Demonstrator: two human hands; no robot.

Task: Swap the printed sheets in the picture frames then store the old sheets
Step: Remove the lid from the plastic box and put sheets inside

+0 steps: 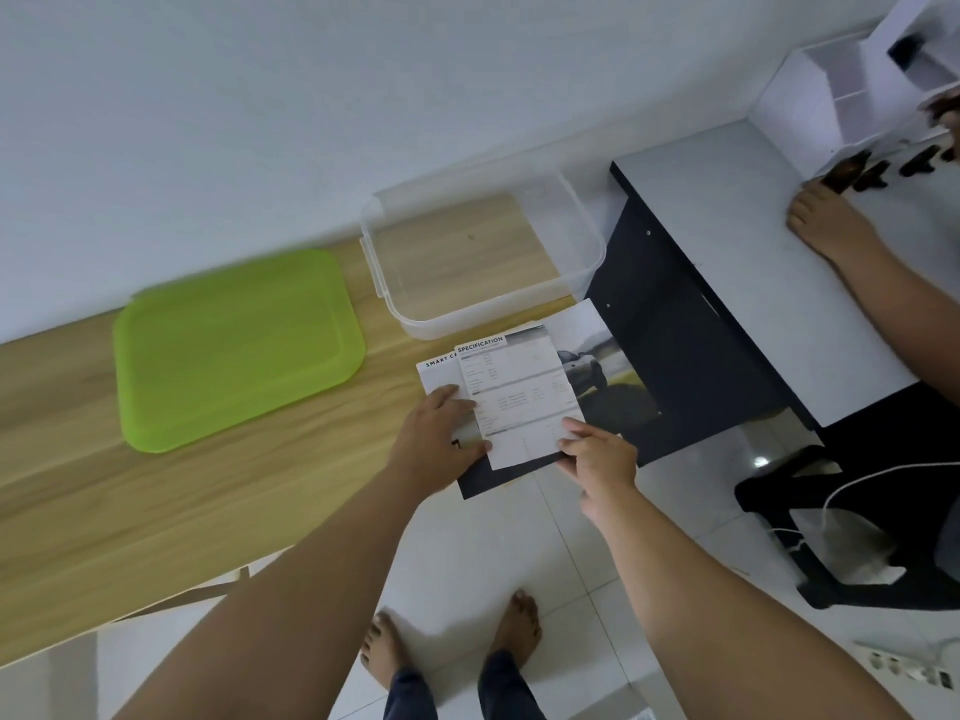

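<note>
The right hand point(597, 454) pinches the top sheet's point(519, 397) near corner; the left hand point(441, 433) presses flat on the stack beside it, at the table point(156, 485) edge. Just beyond stands a clear box point(483, 317), with a green lid point(234, 350) further left.

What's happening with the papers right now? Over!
Left hand resting on printed sheets, right hand pinching top sheet's corner. Sheets at table edge, not yet in clear box. Box open, nothing blocking.
</note>
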